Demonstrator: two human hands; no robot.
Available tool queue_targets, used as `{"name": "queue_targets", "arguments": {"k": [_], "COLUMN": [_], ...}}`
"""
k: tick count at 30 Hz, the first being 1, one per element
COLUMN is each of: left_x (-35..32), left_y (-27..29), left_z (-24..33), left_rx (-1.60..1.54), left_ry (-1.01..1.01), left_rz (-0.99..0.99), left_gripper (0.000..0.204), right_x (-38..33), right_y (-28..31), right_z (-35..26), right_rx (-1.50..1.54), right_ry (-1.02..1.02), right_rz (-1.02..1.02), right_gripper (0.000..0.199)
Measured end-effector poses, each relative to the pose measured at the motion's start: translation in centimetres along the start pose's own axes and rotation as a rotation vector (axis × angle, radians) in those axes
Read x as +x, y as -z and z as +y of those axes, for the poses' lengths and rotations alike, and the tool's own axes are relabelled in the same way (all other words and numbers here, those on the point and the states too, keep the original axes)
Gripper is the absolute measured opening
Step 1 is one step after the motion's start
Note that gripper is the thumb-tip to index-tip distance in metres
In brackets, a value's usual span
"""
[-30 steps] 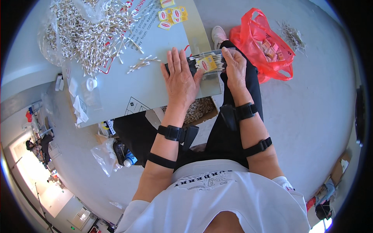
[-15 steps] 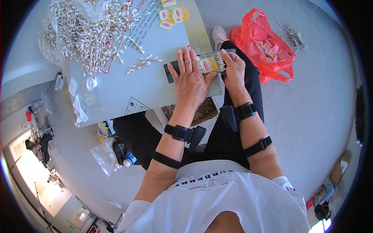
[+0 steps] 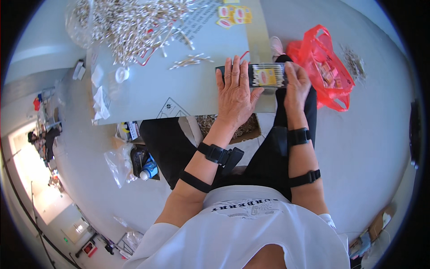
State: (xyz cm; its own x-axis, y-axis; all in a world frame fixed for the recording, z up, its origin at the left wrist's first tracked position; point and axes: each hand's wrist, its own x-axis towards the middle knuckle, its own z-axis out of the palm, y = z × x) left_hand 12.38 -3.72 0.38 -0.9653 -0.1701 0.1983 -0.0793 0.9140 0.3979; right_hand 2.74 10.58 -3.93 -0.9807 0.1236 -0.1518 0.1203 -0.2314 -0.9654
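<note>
My left hand [image 3: 235,92] lies flat, fingers stretched out, on a dark strip [image 3: 220,71] at the table's near right part. Just right of it is a clear packet of cotton swabs [image 3: 268,77] with a yellow card on the swabs; my left thumb reaches its lower edge. My right hand [image 3: 296,85] pinches the packet's right end, out past the table edge. A few loose cotton swabs [image 3: 190,60] lie left of my left fingers. Farther back sits a big heap of swabs [image 3: 130,27], partly in a clear bag.
Yellow cards [image 3: 235,15] lie at the table's far right. A roll of tape [image 3: 122,74] and crumpled white tissue [image 3: 101,104] are at its left. A red plastic bag [image 3: 313,49] of small packs stands on the floor at right. Under the table is a box of swabs [image 3: 260,130].
The whole view has shifted, moving the table rightward in it. My right hand has drawn a little farther from my left, and more of the packet shows between them.
</note>
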Motion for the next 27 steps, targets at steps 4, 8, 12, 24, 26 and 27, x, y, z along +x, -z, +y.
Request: {"name": "queue_targets", "arguments": {"k": [4, 8, 12, 24, 26, 27], "left_x": [-1.7, -1.6, 0.4, -1.1, -1.3, -1.0], "left_y": [2.6, 4.7, 6.3, 4.4, 4.3, 4.2], "left_z": [-4.9, -11.3, -14.1, -11.6, -10.6, -10.2], "left_rx": [-0.019, -0.039, 0.011, -0.056, -0.099, -0.105], "left_ry": [0.062, 0.239, 0.232, 0.169, 0.099, 0.099], "left_rz": [0.221, 0.345, 0.399, 0.338, 0.309, 0.311], "left_gripper": [0.054, 0.049, 0.05, 0.016, 0.017, 0.017], "right_x": [-0.7, -3.7, -4.9, -2.1, -2.0, -1.9], "right_y": [-0.7, -3.5, -9.2, -15.1, -15.1, -15.0], "right_z": [-3.9, -4.1, -3.1, -0.1, 0.0, 0.0], "right_rx": [-0.746, -0.528, -0.616, -0.989, -0.967, -0.938], "right_ry": [0.766, 0.401, 0.416, 0.549, 0.602, 0.652], "right_rz": [0.041, -0.326, -0.569, -0.58, -0.598, -0.613], "right_gripper": [0.025, 0.006, 0.015, 0.003, 0.003, 0.004]}}
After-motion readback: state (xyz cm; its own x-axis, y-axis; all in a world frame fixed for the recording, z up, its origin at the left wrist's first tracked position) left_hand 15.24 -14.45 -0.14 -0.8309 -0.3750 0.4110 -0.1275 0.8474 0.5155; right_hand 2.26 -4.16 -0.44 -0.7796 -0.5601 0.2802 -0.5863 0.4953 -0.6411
